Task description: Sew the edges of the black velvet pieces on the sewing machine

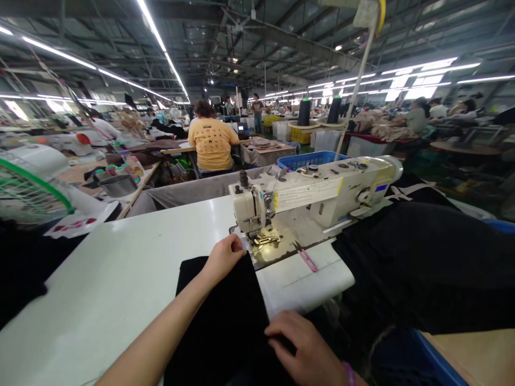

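Note:
A piece of black fabric lies over the front edge of the white sewing table, its far corner close to the needle area of the sewing machine. My left hand pinches that far corner, just in front of the presser foot. Lower down, the fabric's right edge is between the thumb and fingers of my right hand, which wears a purple band at the wrist. Pink-handled thread snips rest on the table to the right of the needle.
Dark fabric is heaped right of the machine, above a blue crate. A green-rimmed fan stands at the left. Behind the table are a blue basket and a seated person in a yellow shirt.

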Available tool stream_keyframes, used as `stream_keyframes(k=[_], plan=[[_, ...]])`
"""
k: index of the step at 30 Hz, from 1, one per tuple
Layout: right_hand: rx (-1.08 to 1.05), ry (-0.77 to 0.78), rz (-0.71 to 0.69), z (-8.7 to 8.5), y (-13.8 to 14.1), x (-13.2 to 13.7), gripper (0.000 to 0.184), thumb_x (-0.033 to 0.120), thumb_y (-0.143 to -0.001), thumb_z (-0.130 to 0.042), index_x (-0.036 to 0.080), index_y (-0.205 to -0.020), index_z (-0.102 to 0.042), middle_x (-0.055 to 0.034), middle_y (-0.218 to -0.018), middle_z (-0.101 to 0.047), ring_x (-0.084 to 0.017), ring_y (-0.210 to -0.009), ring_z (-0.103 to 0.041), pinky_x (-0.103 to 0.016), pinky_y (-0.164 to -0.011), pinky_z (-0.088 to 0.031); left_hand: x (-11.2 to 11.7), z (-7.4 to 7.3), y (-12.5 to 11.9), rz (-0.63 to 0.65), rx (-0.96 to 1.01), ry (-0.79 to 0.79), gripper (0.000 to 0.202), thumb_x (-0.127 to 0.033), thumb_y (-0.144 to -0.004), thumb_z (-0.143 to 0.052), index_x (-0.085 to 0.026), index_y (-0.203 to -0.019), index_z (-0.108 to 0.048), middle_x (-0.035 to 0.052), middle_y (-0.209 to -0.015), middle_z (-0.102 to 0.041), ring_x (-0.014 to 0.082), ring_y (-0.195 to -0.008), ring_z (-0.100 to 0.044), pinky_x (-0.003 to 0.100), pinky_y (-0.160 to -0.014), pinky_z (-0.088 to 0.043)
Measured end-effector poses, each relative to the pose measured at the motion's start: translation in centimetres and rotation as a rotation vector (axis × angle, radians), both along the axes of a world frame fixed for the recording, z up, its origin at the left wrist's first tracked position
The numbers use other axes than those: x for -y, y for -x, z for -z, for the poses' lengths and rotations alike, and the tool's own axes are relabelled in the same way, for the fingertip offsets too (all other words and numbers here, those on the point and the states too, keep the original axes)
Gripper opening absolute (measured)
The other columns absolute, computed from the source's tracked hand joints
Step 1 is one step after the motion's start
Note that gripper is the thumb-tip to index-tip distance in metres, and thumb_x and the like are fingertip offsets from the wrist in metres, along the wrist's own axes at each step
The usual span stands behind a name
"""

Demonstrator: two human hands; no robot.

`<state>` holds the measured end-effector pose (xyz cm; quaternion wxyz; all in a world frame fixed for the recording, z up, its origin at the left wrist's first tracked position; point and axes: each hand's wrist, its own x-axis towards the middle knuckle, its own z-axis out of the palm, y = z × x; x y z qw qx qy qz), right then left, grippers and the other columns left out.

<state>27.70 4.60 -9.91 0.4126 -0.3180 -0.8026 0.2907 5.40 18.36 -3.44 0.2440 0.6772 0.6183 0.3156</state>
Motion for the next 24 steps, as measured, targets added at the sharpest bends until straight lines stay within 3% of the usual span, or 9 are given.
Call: stream_keyframes(k=[6,11,19,22,24], plan=[[0.132,-0.226,0.024,-0.7,-1.0,-0.4,0.03,-0.002,-0.084,-0.046,0.02,-0.102,-0.058,-0.006,-0.087,-0.068,-0.021,-0.077,-0.063,-0.032,-0.069,-0.05,-0.5,0.0,-0.4,-0.003,-0.015,-0.01,0.011,-0.014,-0.067,-0.056,-0.022,-0.064,-0.05,-0.0019,-0.064,-0.058,0.0171,-0.063,-0.054,0.028,-0.063,-0.039],[0.159,-0.241,0.173,-1.2,-0.8,-1.2,0.026,-0.002,-0.081,-0.049,0.02,-0.093,-0.058,-0.0063,-0.09,-0.063,-0.023,-0.082,-0.059,-0.037,-0.072,-0.047,-2.7,0.7,-1.0,-0.047,-0.037,0.004,0.014,-0.012,-0.07,-0.059,-0.022,-0.07,-0.05,-0.0014,-0.064,-0.059,0.0174,-0.062,-0.056,0.028,-0.062,-0.038],[0.127,-0.239,0.128,-1.6,-0.8,-2.4,0.027,-0.002,-0.079,-0.05,0.02,-0.092,-0.057,-0.0041,-0.087,-0.064,-0.023,-0.084,-0.057,-0.039,-0.077,-0.046,-3.9,1.4,-0.9,-0.063,-0.118,-0.022,0.014,-0.012,-0.077,-0.06,-0.021,-0.079,-0.05,-0.0012,-0.067,-0.059,0.0168,-0.061,-0.057,0.026,-0.057,-0.039],[0.172,-0.242,0.089,-1.8,-1.2,-2.4,0.027,-0.001,-0.082,-0.05,0.02,-0.096,-0.058,-0.0049,-0.09,-0.065,-0.024,-0.088,-0.058,-0.041,-0.081,-0.047,-3.7,1.0,-1.1,-0.073,-0.204,-0.042,0.012,-0.012,-0.08,-0.059,-0.02,-0.084,-0.051,0.0035,-0.074,-0.062,0.0208,-0.066,-0.06,0.03,-0.061,-0.043],[0.211,-0.253,0.058,-2.0,-1.5,-2.4,0.027,-0.001,-0.083,-0.05,0.02,-0.098,-0.059,-0.0054,-0.093,-0.066,-0.024,-0.09,-0.057,-0.043,-0.085,-0.047,-2.3,0.3,-1.6,-0.103,-0.275,-0.097,0.012,-0.013,-0.081,-0.06,-0.016,-0.091,-0.054,0.0128,-0.09,-0.065,0.0292,-0.086,-0.063,0.039,-0.076,-0.048]])
